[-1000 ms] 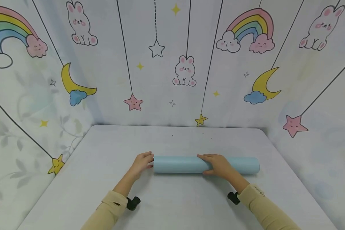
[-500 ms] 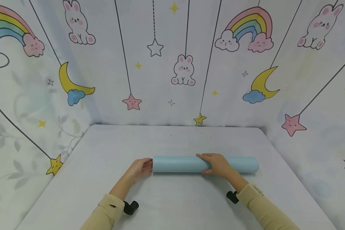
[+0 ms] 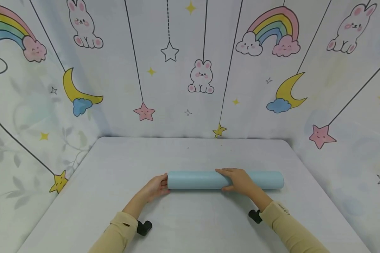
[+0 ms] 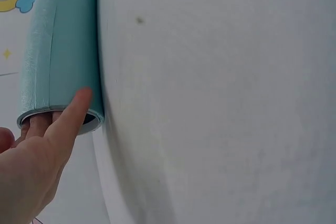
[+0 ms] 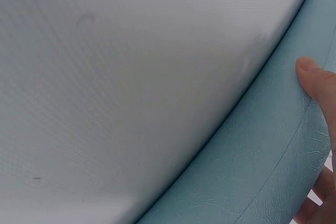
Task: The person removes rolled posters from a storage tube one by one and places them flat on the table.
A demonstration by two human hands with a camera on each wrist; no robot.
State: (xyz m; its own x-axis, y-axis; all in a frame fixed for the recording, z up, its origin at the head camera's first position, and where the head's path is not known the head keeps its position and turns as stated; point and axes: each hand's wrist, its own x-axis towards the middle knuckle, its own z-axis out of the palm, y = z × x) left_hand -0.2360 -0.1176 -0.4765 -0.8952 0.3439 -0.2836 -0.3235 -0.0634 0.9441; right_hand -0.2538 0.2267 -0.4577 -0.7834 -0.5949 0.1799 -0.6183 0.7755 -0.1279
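Note:
A long light blue hollow tube (image 3: 190, 180) lies crosswise on the white table. My left hand (image 3: 152, 188) is at its left end. In the left wrist view some of that hand's fingers reach into the tube's open end, while one digit (image 4: 79, 106) lies against the outside, so the rim is held between them. My right hand (image 3: 240, 181) grips the tube right of its middle, fingers over the top and far side. The right wrist view has the right thumb (image 5: 315, 80) on the near side of the blue surface, where a thin lengthwise seam runs.
The white table (image 3: 130, 154) has rounded far corners and a few small dark specks. Behind it and at both sides hangs a curtain (image 3: 114, 70) printed with rabbits, stars, moons and rainbows. Black wrist devices (image 3: 144, 228) are worn at both cuffs.
My left hand has turned, and its fingers have gone from spread at the tube's left end to inside the opening. The right hand and tube keep their places; the view shifts slightly.

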